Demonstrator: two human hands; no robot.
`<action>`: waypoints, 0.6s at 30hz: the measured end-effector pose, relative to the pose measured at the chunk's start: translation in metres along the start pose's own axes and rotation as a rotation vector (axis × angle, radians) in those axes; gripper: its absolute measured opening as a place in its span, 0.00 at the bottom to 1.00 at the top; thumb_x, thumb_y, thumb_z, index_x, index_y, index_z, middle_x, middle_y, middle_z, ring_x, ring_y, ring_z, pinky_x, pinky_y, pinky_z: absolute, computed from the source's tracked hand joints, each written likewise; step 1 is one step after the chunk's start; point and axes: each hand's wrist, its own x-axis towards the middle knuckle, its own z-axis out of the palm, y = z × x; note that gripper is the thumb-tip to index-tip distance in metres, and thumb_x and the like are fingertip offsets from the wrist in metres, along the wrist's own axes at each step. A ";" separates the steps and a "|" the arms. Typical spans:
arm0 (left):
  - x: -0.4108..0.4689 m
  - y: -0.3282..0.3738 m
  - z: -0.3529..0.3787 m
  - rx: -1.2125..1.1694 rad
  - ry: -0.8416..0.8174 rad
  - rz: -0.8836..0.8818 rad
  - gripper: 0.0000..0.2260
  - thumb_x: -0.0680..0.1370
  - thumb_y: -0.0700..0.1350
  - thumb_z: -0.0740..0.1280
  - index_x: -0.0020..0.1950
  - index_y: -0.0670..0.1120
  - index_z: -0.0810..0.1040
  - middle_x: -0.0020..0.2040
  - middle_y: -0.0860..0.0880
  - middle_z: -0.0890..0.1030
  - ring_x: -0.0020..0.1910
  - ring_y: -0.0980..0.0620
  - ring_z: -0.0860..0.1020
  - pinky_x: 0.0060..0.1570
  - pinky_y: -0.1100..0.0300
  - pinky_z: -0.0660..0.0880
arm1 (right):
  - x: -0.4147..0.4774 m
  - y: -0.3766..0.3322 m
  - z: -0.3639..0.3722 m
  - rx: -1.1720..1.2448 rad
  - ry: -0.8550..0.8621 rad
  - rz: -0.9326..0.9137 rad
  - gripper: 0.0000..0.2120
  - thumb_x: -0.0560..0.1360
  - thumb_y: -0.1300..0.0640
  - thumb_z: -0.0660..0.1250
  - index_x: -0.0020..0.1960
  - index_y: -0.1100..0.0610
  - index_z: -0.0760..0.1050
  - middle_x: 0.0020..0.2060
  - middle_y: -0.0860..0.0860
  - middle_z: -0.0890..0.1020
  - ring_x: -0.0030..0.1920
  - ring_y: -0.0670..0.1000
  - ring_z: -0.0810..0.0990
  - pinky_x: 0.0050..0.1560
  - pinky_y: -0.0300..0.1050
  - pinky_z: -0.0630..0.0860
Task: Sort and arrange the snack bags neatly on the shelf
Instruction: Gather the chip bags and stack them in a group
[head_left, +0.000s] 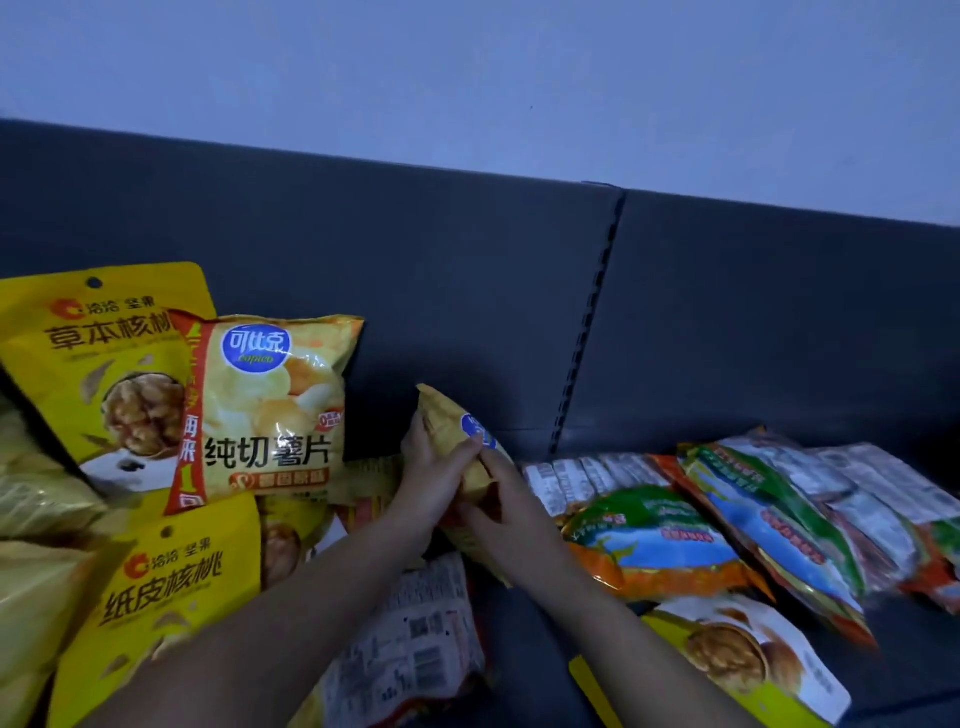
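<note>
Hands: I see left hand (431, 467) and right hand (501, 491) close together, both gripping one chip bag (445, 418).
Why: turned edge-on, I judge, to stand beside the upright bag (275, 405).

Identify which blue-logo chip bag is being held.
The tilted chip bag at centre, gripped by the left hand and right hand; the other chip bag stands face-forward to its left against the dark back panel, untouched.
</note>
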 end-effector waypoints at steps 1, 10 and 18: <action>0.000 -0.002 -0.001 0.002 0.004 0.006 0.34 0.76 0.50 0.68 0.77 0.54 0.54 0.73 0.49 0.60 0.70 0.47 0.64 0.67 0.50 0.66 | -0.001 0.001 -0.001 0.008 -0.021 -0.003 0.26 0.77 0.60 0.64 0.60 0.30 0.60 0.59 0.42 0.73 0.55 0.28 0.71 0.50 0.22 0.67; -0.037 0.004 -0.018 0.134 0.049 0.181 0.29 0.77 0.56 0.65 0.75 0.53 0.60 0.75 0.53 0.56 0.74 0.50 0.58 0.70 0.46 0.64 | -0.045 0.009 -0.056 -0.085 -0.025 0.068 0.29 0.76 0.57 0.68 0.72 0.44 0.60 0.57 0.45 0.74 0.51 0.43 0.77 0.50 0.33 0.74; -0.129 -0.025 0.035 0.604 -0.335 0.697 0.25 0.75 0.61 0.55 0.71 0.54 0.65 0.73 0.62 0.57 0.74 0.66 0.42 0.75 0.54 0.44 | -0.138 0.069 -0.093 -0.513 -0.027 0.111 0.23 0.75 0.46 0.67 0.68 0.47 0.67 0.61 0.38 0.70 0.66 0.41 0.67 0.60 0.30 0.61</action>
